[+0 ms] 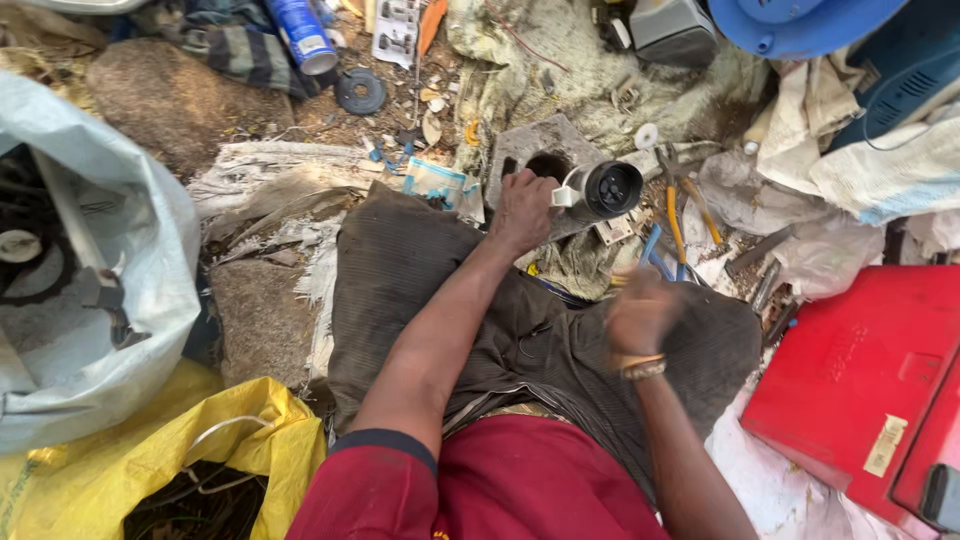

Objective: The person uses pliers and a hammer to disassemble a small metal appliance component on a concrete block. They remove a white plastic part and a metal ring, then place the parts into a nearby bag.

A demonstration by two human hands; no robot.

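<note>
Bare dirt and stones (180, 100), strewn with rags, sacks and scrap, make up the work area, seen from above a person seated cross-legged in dark trousers and a red shirt. At about twelve o'clock from the lap, the left hand (525, 205) is closed around the near end of a short black cylindrical part (608, 188) with a white fitting, pressing it down on a grey block (540, 150) that has a round hole in it. The cylinder lies on its side, open end toward the camera. At three o'clock of the lap, the right hand (640, 312) is a blur above the knee; it looks loosely curled, but I cannot tell whether it holds anything. Just beyond it, at one o'clock, lie yellow-handled pliers (680, 215) and blue-handled tools (652, 250) among small metal bits.

A white sack (110, 240) with metal parts sits at nine o'clock, a yellow bag (240, 440) at seven, a red metal case (860, 380) at four, a blue spray can (300, 35) at eleven, and a blue plastic item (800, 20) at one.

As I judge it, the round part could roll or slip off the block, since it is steadied by one hand only and rests on a curved side. A fast-moving right hand coming in near the left fingers could strike them. Small loose pieces could vanish into the litter.
</note>
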